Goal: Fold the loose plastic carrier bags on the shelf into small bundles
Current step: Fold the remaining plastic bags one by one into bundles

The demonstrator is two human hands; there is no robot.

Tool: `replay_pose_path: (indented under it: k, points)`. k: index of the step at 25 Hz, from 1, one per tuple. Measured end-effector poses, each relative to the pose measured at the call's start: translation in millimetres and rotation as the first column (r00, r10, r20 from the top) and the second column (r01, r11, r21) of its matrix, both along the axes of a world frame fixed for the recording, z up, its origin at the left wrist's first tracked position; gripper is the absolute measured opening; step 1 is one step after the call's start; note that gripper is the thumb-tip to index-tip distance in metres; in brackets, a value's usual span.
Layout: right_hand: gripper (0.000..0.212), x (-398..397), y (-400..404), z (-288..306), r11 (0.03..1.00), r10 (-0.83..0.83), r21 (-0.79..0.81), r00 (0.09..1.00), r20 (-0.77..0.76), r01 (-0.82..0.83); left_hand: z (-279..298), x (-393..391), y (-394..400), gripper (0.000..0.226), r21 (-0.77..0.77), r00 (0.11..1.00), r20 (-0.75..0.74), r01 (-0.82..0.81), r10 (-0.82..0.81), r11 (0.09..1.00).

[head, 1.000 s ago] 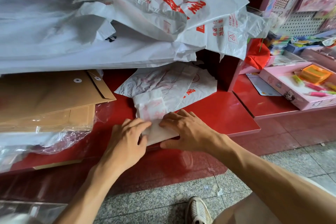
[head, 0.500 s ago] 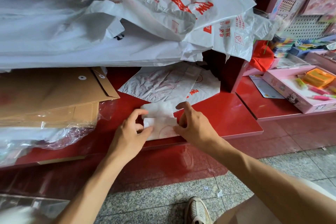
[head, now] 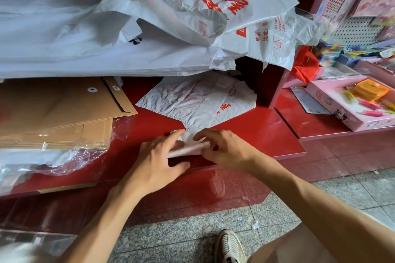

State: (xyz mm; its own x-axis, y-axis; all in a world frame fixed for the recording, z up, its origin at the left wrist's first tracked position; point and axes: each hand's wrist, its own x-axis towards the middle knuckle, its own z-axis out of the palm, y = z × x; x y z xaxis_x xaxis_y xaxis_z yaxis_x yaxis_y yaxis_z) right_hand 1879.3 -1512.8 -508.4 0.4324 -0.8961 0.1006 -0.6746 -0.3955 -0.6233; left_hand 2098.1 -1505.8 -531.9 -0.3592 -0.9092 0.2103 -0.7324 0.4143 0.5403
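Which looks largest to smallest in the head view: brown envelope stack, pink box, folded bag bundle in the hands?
1. brown envelope stack
2. pink box
3. folded bag bundle, partly hidden by the hands

Left hand and right hand pinching a folded white bag, red shelf, loose bags piled above

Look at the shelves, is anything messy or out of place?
Yes. The white carrier bags on the upper shelf lie crumpled in a loose heap, some hanging over its edge. Small white scraps litter the floor. Both hands, left hand and right hand, hold one small bundle.
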Motion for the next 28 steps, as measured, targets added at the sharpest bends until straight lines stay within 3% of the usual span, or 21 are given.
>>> replay_pose_path:
  k: [2,4,7,9,12,14,16,17,19,21,23,25,28]
  points:
    - [0.028,2,-1,-1,0.985,-0.161,0.085,0.981,0.105,0.153,2,0,-3,0.067,0.074,0.977,-0.185,-0.089,0.101,0.993]
    - [0.033,6,-1,-5,0.952,-0.303,0.053,0.952,0.027,0.302,2,-1,-6,0.058,0.121,0.954,-0.232,-0.166,0.191,0.979]
    - [0.044,16,2,-9,0.93,-0.36,-0.044,0.884,-0.298,0.364,-6,-4,-7,0.05,0.018,0.972,0.031,-0.232,0.231,0.973]
    - [0.045,20,1,-8,0.925,-0.358,-0.003,0.867,-0.346,0.381,-6,-4,-9,0.051,0.042,0.966,0.15,-0.221,0.213,0.974]
    - [0.025,17,-6,-1,0.909,-0.382,0.104,0.907,-0.178,0.404,0,0,-10,0.036,0.13,0.979,0.126,-0.175,0.158,0.976]
    - [0.018,19,-9,3,0.903,-0.383,0.242,0.921,0.072,0.356,7,3,-6,0.013,0.154,0.985,-0.038,-0.16,0.167,0.975]
    - [0.022,27,-8,12,0.908,-0.354,0.357,0.857,0.374,0.219,21,9,-1,0.012,0.171,0.955,-0.206,-0.181,0.214,0.969]
    - [0.029,34,-8,19,0.925,-0.314,0.342,0.843,0.438,0.167,29,16,1,0.016,0.157,0.938,-0.256,-0.198,0.234,0.967]
    - [0.034,51,-10,33,0.966,-0.228,0.207,0.887,0.402,0.155,46,34,7,0.024,0.127,0.913,-0.306,-0.24,0.268,0.962]
    - [0.021,75,-11,48,0.986,-0.167,0.075,0.912,0.375,0.15,62,62,18,0.027,0.103,0.908,-0.284,-0.291,0.308,0.951]
    - [0.008,105,-8,65,0.993,-0.104,0.09,0.884,0.455,0.07,72,101,37,0.028,0.028,0.888,-0.219,-0.409,0.404,0.912]
    - [0.007,144,-2,80,0.991,-0.053,0.129,0.843,0.536,-0.02,70,149,70,0.027,-0.076,0.812,-0.193,-0.571,0.55,0.817]
    - [0.026,207,6,97,0.978,0.018,0.155,0.795,0.606,-0.141,39,206,135,0.02,-0.129,0.703,-0.204,-0.709,0.682,0.693]
